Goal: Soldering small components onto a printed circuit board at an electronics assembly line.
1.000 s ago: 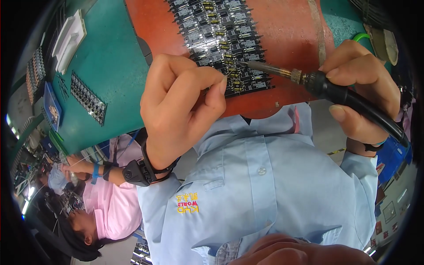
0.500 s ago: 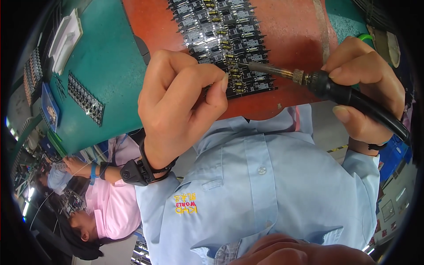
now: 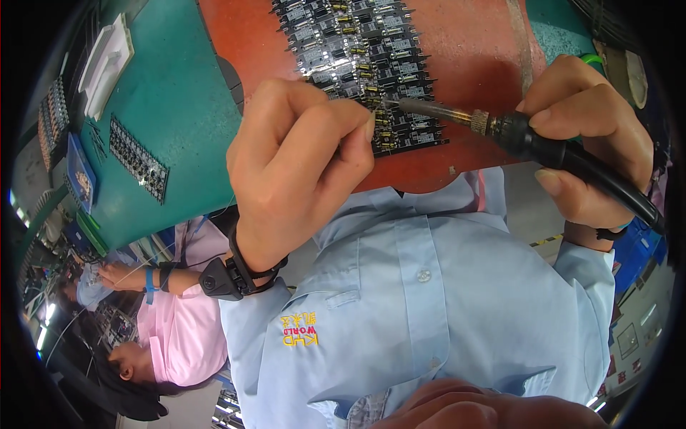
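Observation:
A panel of black circuit boards (image 3: pixel 400 64) lies on a red-brown mat (image 3: pixel 482 43), with a row of small yellow parts down its middle. My right hand (image 3: pixel 600 136) grips a soldering iron (image 3: pixel 532 143) by its black handle. The iron's tip points left and meets the boards near the yellow row. Over the near left part of the panel, my left hand (image 3: pixel 296 157) is closed in a pinch on a thin solder wire (image 3: pixel 376 107), whose end is close to the iron's tip. My left fingers hide some of the boards.
Green matting (image 3: pixel 186 93) covers the table around the red-brown mat. To the left lie a smaller board panel (image 3: pixel 139 159), a white tray (image 3: pixel 107 68) and a blue tray (image 3: pixel 80 171) of small parts. A co-worker in pink (image 3: pixel 189 329) works at the lower left.
My left hand has shifted slightly right, bringing the wire closer to the iron's tip. The iron has moved a little to the left; the boards stay put.

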